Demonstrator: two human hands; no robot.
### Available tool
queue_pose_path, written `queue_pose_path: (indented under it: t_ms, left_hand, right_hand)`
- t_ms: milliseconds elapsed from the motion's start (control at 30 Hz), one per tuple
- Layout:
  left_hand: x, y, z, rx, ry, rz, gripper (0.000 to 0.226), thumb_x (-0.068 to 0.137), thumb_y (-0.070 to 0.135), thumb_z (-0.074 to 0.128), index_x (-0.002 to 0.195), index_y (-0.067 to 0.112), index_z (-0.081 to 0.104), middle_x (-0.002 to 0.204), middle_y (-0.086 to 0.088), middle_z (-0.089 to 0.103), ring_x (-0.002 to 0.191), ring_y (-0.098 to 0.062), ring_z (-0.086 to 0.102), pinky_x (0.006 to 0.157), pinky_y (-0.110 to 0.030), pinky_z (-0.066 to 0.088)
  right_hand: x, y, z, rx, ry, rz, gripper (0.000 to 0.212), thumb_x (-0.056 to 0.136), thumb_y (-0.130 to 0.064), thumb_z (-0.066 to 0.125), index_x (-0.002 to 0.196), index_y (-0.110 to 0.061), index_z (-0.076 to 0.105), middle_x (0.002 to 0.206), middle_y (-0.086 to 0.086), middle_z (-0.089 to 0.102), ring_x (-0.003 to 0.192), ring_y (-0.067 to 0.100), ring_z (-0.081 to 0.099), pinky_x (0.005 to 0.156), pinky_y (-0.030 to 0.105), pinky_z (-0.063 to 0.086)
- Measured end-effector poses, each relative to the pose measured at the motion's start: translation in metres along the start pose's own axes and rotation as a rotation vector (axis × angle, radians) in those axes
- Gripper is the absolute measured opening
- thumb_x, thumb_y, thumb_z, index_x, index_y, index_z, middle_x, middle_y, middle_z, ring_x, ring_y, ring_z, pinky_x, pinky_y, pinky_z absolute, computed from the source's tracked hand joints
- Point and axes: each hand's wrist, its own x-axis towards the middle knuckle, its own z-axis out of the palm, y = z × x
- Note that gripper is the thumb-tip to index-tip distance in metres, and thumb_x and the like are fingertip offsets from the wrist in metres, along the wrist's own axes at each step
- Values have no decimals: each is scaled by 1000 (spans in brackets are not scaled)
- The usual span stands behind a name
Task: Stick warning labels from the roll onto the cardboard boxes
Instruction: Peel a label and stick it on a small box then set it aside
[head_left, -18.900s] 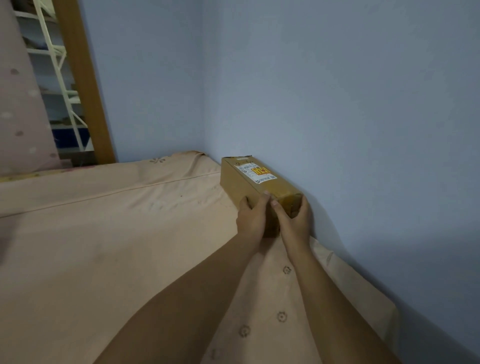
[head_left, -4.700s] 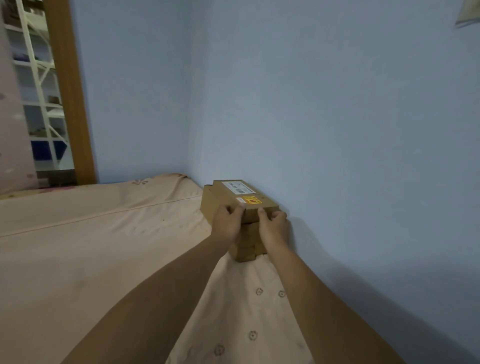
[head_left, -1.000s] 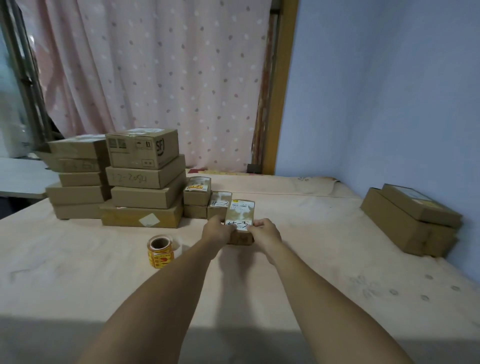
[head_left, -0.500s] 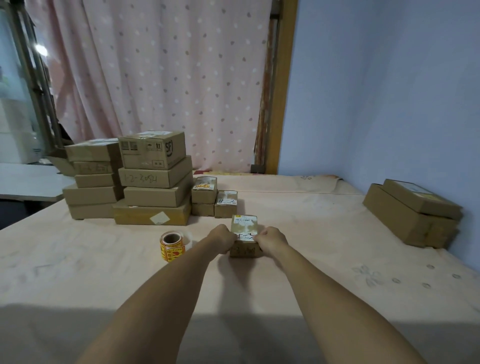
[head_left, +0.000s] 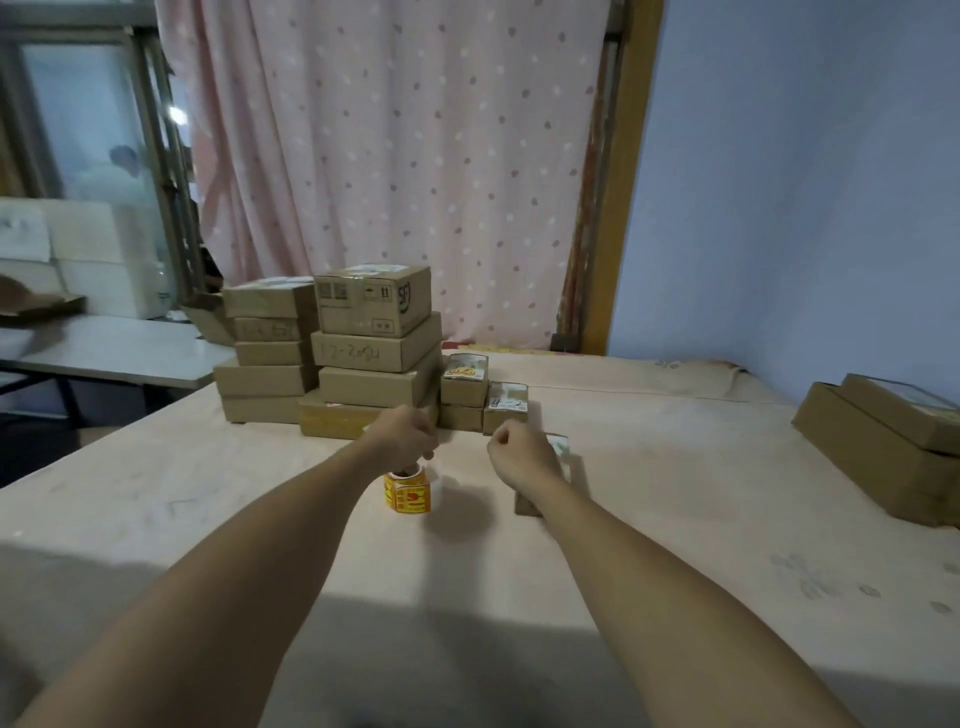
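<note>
A yellow-and-red warning label roll (head_left: 409, 494) stands on the cloth-covered table (head_left: 675, 493). My left hand (head_left: 408, 436) is over it, fingers curled down onto its top rim. My right hand (head_left: 519, 453) is a loose fist with nothing in it, just in front of a small cardboard box (head_left: 560, 446) that my wrist mostly hides. Behind are two small stacked boxes (head_left: 464, 387), the top one bearing a yellow label, and a single small box (head_left: 506, 408).
Two tall stacks of cardboard boxes (head_left: 374, 338) stand at the back left. Two flat boxes (head_left: 883, 441) lie stacked by the blue wall on the right. A grey side table (head_left: 119, 348) stands beyond the left edge. A pink dotted curtain hangs behind.
Both hands have let go of the small box, which now rests on the table. My left hand moved left onto the label roll; my right hand drew back into a fist.
</note>
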Motion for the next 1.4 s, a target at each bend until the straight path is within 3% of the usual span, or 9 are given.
queue_pose_path:
  t_ms: [167, 367, 567, 667, 800, 900, 1033, 1167, 1400]
  left_hand:
    - [-13, -36, -21, 212, 37, 54, 18, 93, 5, 61, 101, 15, 73, 102, -3, 69, 88, -13, 62, 75, -26, 58]
    - [-27, -58, -20, 405, -32, 183, 44, 89, -1, 62, 129, 17, 65, 134, -1, 58, 121, -19, 55, 90, -25, 51]
    - [-18, -66, 2, 580, -99, 321, 52, 92, 6, 60, 140, 24, 56, 133, -1, 56, 118, -21, 56, 85, -30, 52]
    - [-9, -74, 10, 621, -87, 305, 54, 93, 6, 58, 143, 28, 53, 129, -1, 57, 113, -22, 58, 81, -29, 50]
    - [-3, -83, 16, 612, -38, 353, 41, 95, 8, 55, 132, 25, 60, 118, -3, 63, 106, -22, 59, 80, -30, 50]
    - [2, -87, 15, 561, -27, 336, 22, 92, 12, 59, 107, 25, 68, 104, -2, 67, 94, -23, 60, 75, -34, 53]
    - [6, -90, 11, 485, 13, 296, 8, 87, 17, 65, 81, 22, 66, 83, -2, 63, 78, -24, 55, 61, -35, 45]
    - [6, -87, 12, 489, 58, 329, 5, 88, 19, 66, 84, 20, 70, 85, -2, 64, 78, -25, 56, 62, -33, 46]
    - [10, -84, 16, 560, 67, 322, 11, 85, 18, 67, 81, 27, 63, 88, 0, 63, 81, -25, 56, 63, -32, 48]
  right_hand:
    - [-9, -24, 32, -66, -149, -64, 10, 90, -27, 53, 83, -23, 58, 98, 4, 67, 90, 26, 63, 71, 34, 49]
    - [-12, -29, 55, 1, -287, -29, 24, 85, -43, 61, 88, -20, 68, 88, -1, 75, 84, 19, 69, 78, 40, 58]
    - [-13, -20, 68, 47, -239, -36, 20, 75, -39, 65, 85, -22, 67, 89, -5, 68, 85, 17, 65, 72, 37, 53]
    - [-12, -18, 73, 77, -239, -41, 25, 73, -43, 65, 87, -22, 69, 89, -6, 70, 87, 18, 66, 80, 42, 56]
    - [-11, -20, 77, 36, -249, -88, 29, 75, -46, 69, 86, -18, 68, 93, -1, 68, 90, 23, 65, 80, 43, 54]
    - [-9, -23, 81, 20, -248, -121, 40, 74, -56, 71, 83, -18, 64, 100, -3, 64, 92, 23, 63, 77, 40, 51]
    - [-7, -29, 87, -14, -234, -117, 56, 64, -73, 69, 82, -20, 65, 86, -8, 70, 84, 20, 66, 74, 39, 54]
    - [-1, -30, 88, 18, -230, -106, 44, 68, -65, 68, 86, -24, 69, 87, -7, 71, 85, 19, 66, 75, 38, 54]
    - [9, -21, 81, 49, -157, -110, 15, 89, -32, 59, 88, -29, 74, 97, -8, 73, 93, 19, 65, 80, 35, 56]
